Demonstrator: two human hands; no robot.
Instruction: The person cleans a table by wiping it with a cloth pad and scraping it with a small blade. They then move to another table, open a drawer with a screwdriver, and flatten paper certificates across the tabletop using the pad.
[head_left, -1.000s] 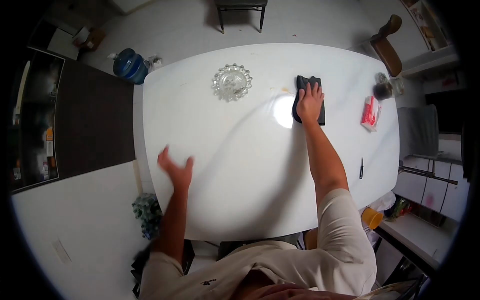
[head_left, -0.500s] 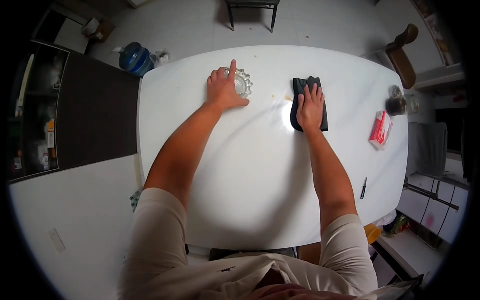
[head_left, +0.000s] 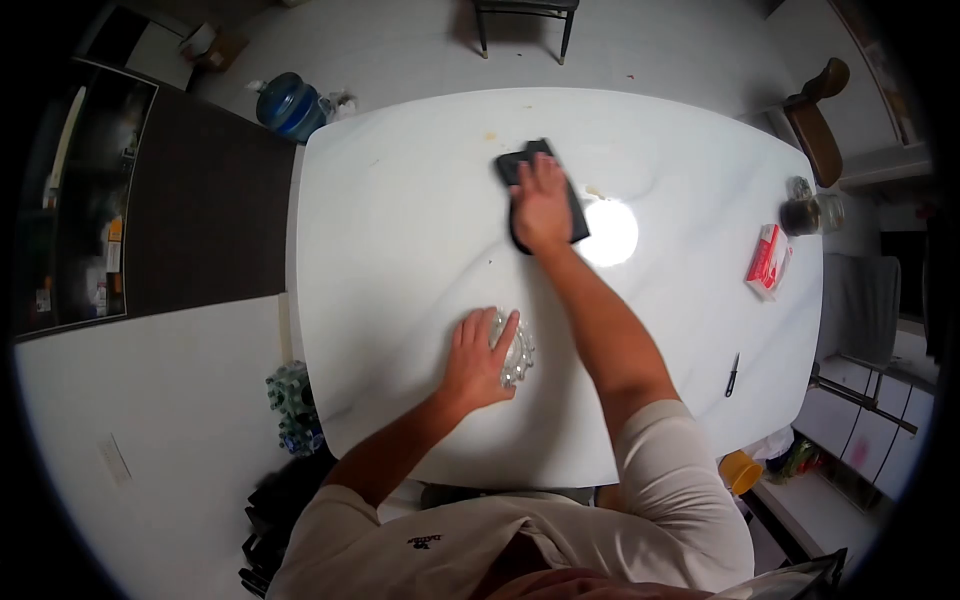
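A clear glass ashtray (head_left: 517,350) with a scalloped rim sits on the near half of the white table (head_left: 400,240). My left hand (head_left: 480,360) grips its left side, the thumb and fingers around the rim. Farther out, my right hand (head_left: 543,205) presses a folded black cloth (head_left: 576,215) against the tabletop, fingers spread over it. The cloth is slightly blurred. Small yellowish stains (head_left: 490,135) mark the table beyond the cloth, and another smear (head_left: 595,191) shows to its right.
At the table's right side lie a red and white packet (head_left: 767,262) and a small black-handled knife (head_left: 733,376). Glass jars (head_left: 803,213) stand by the right edge. A blue water jug (head_left: 290,107) is on the floor at the far left, and a chair (head_left: 525,8) is behind the table.
My left hand has brought the ashtray toward me and slightly right. My right hand has slid the black cloth left across the table, and the cloth is now tilted.
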